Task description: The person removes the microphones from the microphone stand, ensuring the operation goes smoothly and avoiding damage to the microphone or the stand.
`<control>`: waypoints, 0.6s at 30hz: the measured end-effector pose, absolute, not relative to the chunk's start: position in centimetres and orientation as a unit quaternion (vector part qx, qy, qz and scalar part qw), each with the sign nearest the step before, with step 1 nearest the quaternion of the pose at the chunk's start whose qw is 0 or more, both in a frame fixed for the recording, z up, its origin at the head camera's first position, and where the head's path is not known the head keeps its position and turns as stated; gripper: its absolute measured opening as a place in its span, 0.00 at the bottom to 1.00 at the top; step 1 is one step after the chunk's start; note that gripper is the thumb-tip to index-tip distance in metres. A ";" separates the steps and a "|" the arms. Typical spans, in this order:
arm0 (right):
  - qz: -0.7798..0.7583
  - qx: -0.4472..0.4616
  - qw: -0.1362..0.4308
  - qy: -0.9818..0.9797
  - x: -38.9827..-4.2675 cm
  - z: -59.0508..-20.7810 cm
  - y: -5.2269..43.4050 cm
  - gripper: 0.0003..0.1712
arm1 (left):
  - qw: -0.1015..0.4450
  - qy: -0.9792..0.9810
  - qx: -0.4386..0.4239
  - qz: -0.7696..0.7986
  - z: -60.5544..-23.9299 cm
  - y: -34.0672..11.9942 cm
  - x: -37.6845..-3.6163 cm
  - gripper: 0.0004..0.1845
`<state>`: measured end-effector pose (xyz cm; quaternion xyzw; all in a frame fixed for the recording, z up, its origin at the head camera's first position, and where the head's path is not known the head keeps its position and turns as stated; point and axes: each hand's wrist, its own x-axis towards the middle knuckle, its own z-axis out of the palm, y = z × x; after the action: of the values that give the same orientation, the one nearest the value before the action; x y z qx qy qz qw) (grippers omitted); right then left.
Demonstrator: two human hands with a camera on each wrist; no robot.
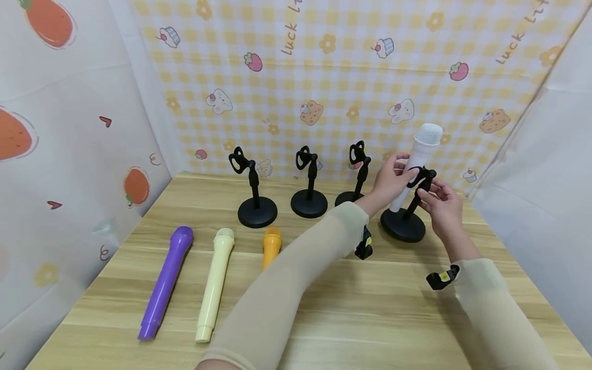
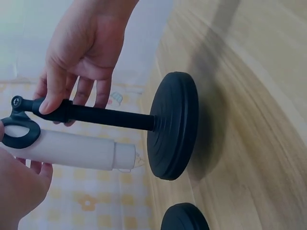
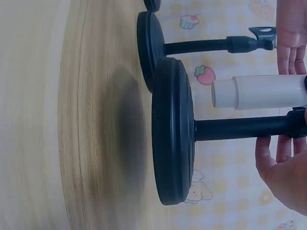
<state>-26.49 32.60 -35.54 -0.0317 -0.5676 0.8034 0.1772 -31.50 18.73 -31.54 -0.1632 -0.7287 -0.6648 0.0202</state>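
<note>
A white microphone (image 1: 419,149) stands head up, passing through the black clip ring of the rightmost desk stand (image 1: 403,226). My left hand (image 1: 392,179) holds the microphone's body at the clip, thumb on the near side. My right hand (image 1: 445,205) grips the stand's neck just below the clip joint, thumb and fingers on either side of the pole. In the left wrist view, the clip (image 2: 24,134) loops round the white handle, whose lower end (image 2: 124,156) points toward the round base (image 2: 172,125). The right wrist view shows the handle (image 3: 268,92) alongside the pole (image 3: 240,128).
Three more black stands (image 1: 257,211) (image 1: 309,203) (image 1: 349,197) line the back, their clips holding nothing. Purple (image 1: 165,282), pale yellow (image 1: 215,285) and orange (image 1: 272,246) microphones lie at left on the wooden table (image 1: 361,318); my left sleeve partly covers the orange one. Patterned cloth hangs behind.
</note>
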 end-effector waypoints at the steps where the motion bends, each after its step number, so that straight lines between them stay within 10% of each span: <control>1: 0.803 -0.030 0.177 -0.568 -26.4 -35.5 32.5 0.18 | 0.021 -0.729 -0.160 -0.665 -31.5 18.7 -31.3 0.19; 18: 0.791 0.006 0.169 -0.588 -24.4 -35.3 31.6 0.17 | 0.009 -0.705 -0.182 -0.685 -31.2 16.5 -29.5 0.18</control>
<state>-24.43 31.62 -35.30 0.0063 -0.5883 0.7907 0.1690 -29.46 16.49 -31.19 -0.1817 -0.7053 -0.6852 0.0093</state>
